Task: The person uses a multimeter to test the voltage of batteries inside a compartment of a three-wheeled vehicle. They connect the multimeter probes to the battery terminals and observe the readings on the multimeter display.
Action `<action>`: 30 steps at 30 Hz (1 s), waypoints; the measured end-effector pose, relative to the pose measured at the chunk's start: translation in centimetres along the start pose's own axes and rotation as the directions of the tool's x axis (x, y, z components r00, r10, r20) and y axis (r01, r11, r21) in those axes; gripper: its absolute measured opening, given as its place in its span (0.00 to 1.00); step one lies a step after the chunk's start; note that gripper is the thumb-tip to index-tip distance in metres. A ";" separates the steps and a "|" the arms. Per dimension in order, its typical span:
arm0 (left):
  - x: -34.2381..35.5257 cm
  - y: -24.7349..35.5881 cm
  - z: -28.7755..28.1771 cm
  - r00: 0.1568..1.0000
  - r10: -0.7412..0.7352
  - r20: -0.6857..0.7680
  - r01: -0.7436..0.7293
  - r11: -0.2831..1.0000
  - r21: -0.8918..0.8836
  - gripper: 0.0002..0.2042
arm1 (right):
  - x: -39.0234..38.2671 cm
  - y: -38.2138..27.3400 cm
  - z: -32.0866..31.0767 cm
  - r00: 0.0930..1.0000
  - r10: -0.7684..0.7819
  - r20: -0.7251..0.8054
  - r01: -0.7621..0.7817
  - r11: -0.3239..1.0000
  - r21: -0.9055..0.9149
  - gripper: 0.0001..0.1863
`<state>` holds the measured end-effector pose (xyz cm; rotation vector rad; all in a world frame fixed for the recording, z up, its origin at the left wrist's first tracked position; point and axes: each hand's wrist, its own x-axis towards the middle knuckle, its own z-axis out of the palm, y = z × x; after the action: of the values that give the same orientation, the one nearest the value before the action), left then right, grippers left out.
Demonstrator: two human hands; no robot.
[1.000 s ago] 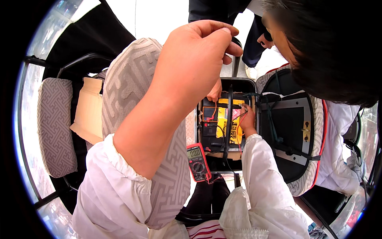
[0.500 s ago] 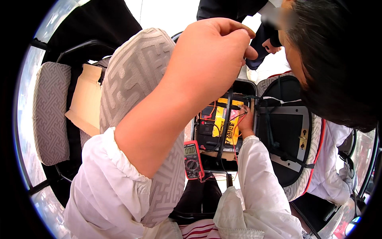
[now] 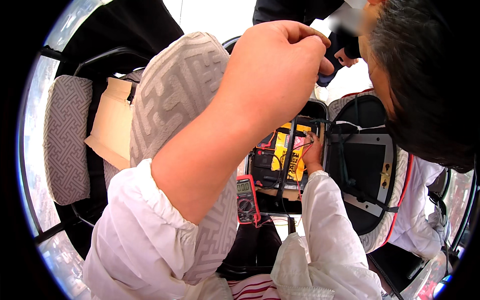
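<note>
My left hand (image 3: 280, 67) is raised high and close to the view, over the seat back, its fingers curled together. Whatever the fingertips hold, if anything, is hidden. Lower down, my right hand (image 3: 313, 154) is closed around thin red and black test leads (image 3: 301, 159) at the right side of an open black compartment. Inside lie black batteries (image 3: 263, 159), partly under a yellow label (image 3: 297, 169), with a black strap (image 3: 286, 167) across them. A red and black multimeter (image 3: 246, 202), its display lit, stands at the compartment's near left corner.
Patterned grey seat cushions (image 3: 68, 140) and a flattened cardboard piece (image 3: 114, 122) are on the left. A lifted seat panel with a metal plate (image 3: 376, 185) lies open at right. Another person's head (image 3: 425, 75) leans in from the upper right; a further hand (image 3: 345, 57) shows behind.
The whole scene has shifted slightly right in the view. Both my hands keep nearly the same pose, and the leads stay in my right hand.
</note>
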<state>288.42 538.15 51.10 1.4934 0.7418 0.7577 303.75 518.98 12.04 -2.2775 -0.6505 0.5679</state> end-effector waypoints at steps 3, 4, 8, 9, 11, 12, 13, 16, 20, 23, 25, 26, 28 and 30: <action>-0.1 0.5 -0.3 1.000 0.002 -0.012 -0.002 1.000 0.007 0.15 | 0.3 -0.5 1.0 0.998 -0.064 0.005 0.063 0.996 0.070 0.17; -0.2 0.0 -0.1 1.000 0.000 -0.011 0.000 1.000 -0.003 0.15 | 0.8 -0.2 0.8 0.996 -0.086 -0.026 0.087 0.994 0.071 0.17; 0.2 0.0 0.1 1.000 0.020 0.021 -0.019 0.999 -0.050 0.15 | 3.9 1.4 1.1 0.966 -0.217 -0.138 0.237 0.961 0.146 0.18; 0.6 -1.0 0.8 0.998 0.054 0.038 -0.051 0.996 -0.068 0.14 | 5.0 3.5 0.1 0.968 -0.208 -0.142 0.228 0.963 0.144 0.18; 0.5 -1.0 0.6 0.999 0.041 -0.005 -0.042 0.997 -0.058 0.14 | 4.9 2.5 2.2 0.999 -0.016 0.045 -0.004 0.910 0.415 0.16; 0.5 -1.0 0.4 0.999 0.037 -0.025 -0.039 0.998 -0.058 0.14 | 4.6 2.2 3.2 0.999 0.005 0.038 -0.021 0.908 0.418 0.17; 0.4 -1.0 0.3 0.999 0.047 -0.024 -0.048 0.997 -0.061 0.14 | 4.9 2.5 3.4 0.999 0.027 0.019 -0.033 0.912 0.409 0.17; -0.5 2.1 -0.1 0.995 -0.101 -0.015 0.101 0.995 -0.025 0.14 | 5.4 3.5 3.7 0.998 -0.023 -0.064 0.045 0.931 0.362 0.14; -0.6 2.5 -0.3 0.991 -0.137 -0.010 0.136 0.990 -0.023 0.13 | 5.3 3.8 4.1 0.999 -0.034 -0.017 0.038 0.917 0.398 0.15; 0.0 2.1 0.4 0.998 -0.070 0.000 0.070 0.996 -0.049 0.13 | 6.3 4.8 2.9 1.000 -0.010 -0.020 0.018 0.900 0.435 0.15; 0.5 0.0 0.7 1.000 0.012 -0.014 -0.013 0.999 -0.036 0.13 | 5.1 4.3 3.3 0.996 -0.057 -0.074 0.077 0.949 0.307 0.15; 0.4 -1.0 0.6 1.000 0.010 -0.014 -0.010 1.000 -0.028 0.13 | 4.5 3.9 3.4 0.992 -0.085 -0.098 0.107 0.965 0.240 0.15; 0.3 -1.1 0.2 1.000 0.003 -0.019 -0.003 1.000 -0.004 0.12 | 2.9 2.8 4.0 0.998 -0.021 -0.054 0.040 0.926 0.375 0.16; 0.5 -0.7 0.9 1.000 0.015 -0.009 -0.016 0.995 -0.095 0.12 | 4.0 4.7 2.4 0.998 0.069 -0.004 -0.059 0.889 0.454 0.16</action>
<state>289.43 538.14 50.35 1.4126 0.6919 0.8004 306.89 519.54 6.27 -1.8635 -0.3816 0.6520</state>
